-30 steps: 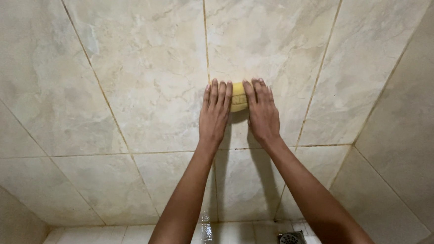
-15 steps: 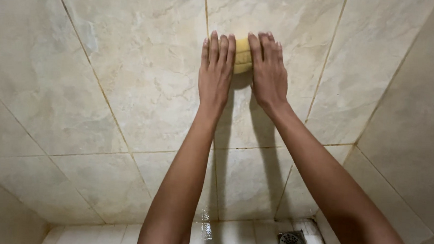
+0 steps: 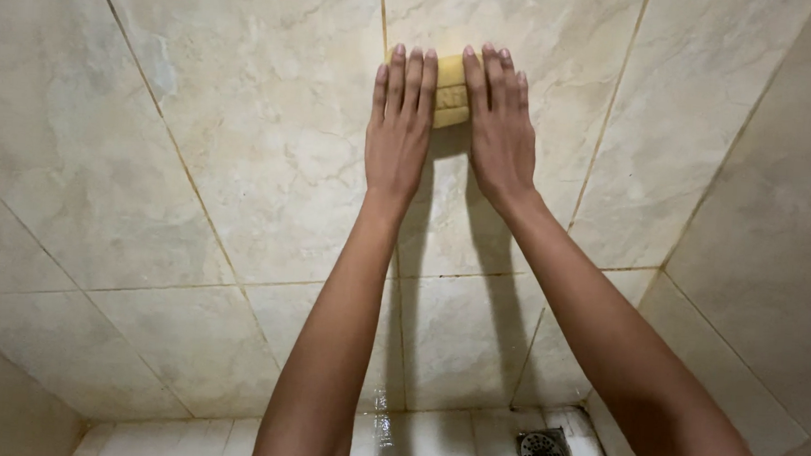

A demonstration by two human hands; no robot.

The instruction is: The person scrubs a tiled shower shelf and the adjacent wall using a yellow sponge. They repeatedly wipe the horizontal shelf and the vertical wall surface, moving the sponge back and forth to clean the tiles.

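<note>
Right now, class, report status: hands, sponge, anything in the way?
Left hand and right hand flat, pressing yellow sponge against tiled wall. Nothing in the way. Floor drain below.

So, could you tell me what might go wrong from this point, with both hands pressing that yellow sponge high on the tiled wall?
1. The floor tiles near the drain look wet and shiny, so leaning in with both arms stretched could end in a slip.
2. The left hand and right hand cover only the edges of the sponge; on the smooth wall tile it might slide out from between them.
</note>
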